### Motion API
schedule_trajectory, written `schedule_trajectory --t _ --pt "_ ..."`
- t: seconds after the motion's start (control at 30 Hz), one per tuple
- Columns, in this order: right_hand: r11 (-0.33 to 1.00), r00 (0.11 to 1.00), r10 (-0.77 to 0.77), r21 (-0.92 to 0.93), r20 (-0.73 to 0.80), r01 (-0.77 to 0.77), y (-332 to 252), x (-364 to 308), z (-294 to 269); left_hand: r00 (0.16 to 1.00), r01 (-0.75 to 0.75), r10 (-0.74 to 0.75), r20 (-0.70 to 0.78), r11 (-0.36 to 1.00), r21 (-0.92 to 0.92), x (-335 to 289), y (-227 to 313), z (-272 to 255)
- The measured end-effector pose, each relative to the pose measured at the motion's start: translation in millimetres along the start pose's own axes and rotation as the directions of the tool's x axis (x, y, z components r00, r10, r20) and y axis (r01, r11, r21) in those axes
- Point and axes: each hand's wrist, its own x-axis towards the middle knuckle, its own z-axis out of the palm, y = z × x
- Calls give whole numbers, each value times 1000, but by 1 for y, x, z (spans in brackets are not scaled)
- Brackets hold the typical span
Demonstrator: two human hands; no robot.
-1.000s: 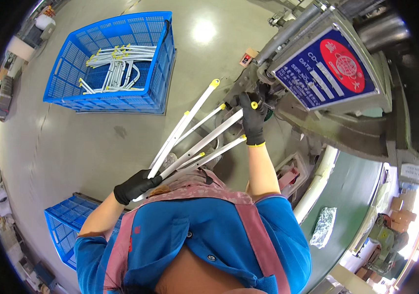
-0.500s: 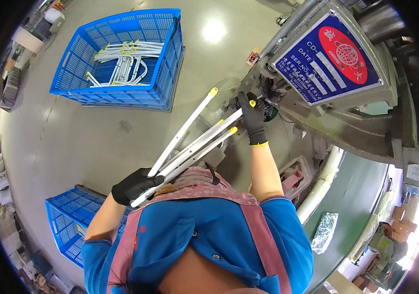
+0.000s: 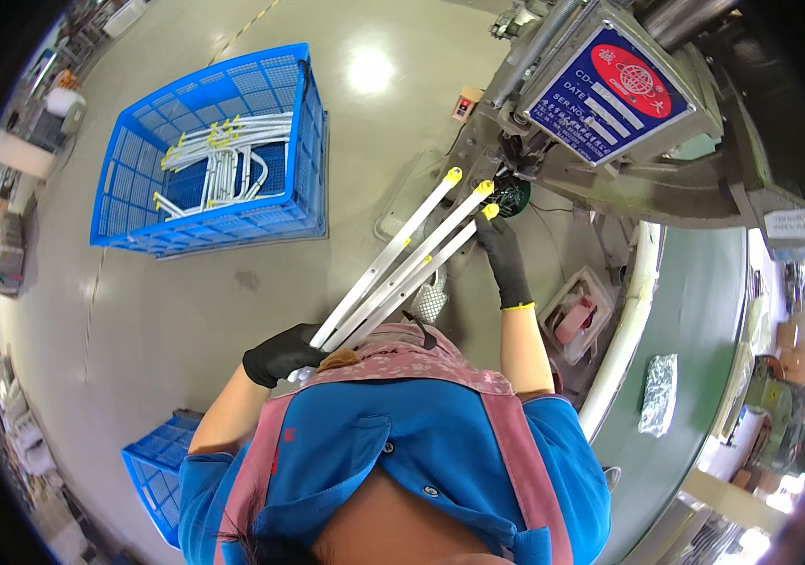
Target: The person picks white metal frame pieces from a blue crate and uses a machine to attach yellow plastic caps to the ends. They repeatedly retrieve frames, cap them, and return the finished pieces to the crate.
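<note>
A blue nameplate [image 3: 579, 89] on the grey machine housing [image 3: 707, 102] carries white lettering in two scripts, small lines crowding its lower-left edge; near its upper-right edge sits a red oval [image 3: 627, 68] with a globe emblem and white characters. A pale label [image 3: 788, 224] marks the machine frame's lower-right edge, its print too small to read; so is a red mark [image 3: 289, 435] on the blue shirt [image 3: 346, 471].

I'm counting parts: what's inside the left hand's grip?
White tubes with yellow ends run into the left hand; at least three show. The hand covers their held stretch, and overlap may hide others, so the full count can't be told.
</note>
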Motion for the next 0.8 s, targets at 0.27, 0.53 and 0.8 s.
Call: schedule_trajectory --t 0.27,0.53,0.8 --pt "975 981 67 223 -184 -24 -3 -7 15 994 17 -17 105 1000 -1 2 17 -31" --pt "964 958 38 264 -283 40 3 -3 18 991 -19 34 127 993 -119 7 23 -34" --pt "963 961 83 269 -265 -9 7 1 19 997 -4 8 82 999 -51 3 22 -42"
